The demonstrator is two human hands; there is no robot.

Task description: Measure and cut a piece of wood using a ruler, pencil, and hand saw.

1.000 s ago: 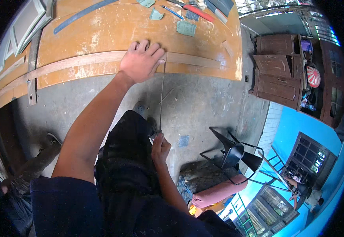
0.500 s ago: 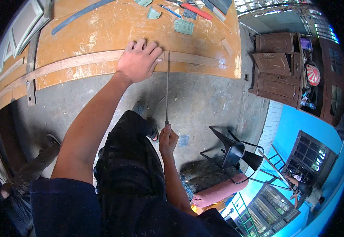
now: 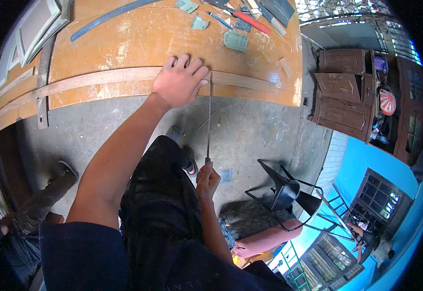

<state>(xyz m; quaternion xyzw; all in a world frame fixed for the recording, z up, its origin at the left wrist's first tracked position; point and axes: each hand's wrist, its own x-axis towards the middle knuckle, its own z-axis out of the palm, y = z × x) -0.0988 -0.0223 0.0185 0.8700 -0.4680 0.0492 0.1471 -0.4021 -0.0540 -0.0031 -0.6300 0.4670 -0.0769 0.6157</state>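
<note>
Filing step: left hand (image 3: pixel 181 81) presses long pale wooden strip (image 3: pixel 99 78) flat at desk (image 3: pixel 138 39) front edge. Right hand (image 3: pixel 206 180) grips thin metal file (image 3: pixel 209 121) by handle (grip closed); tip meets strip beside left fingers. Next stroke likely needs steady pressure, clear of fingers.

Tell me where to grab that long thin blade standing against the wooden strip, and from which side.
Likely best at the lower end of the thin blade, from below on the person's side, as the right hand does. The upper tip meets the wooden strip beside the left hand, and the bare shaft looks too narrow for a firm hold.
</note>
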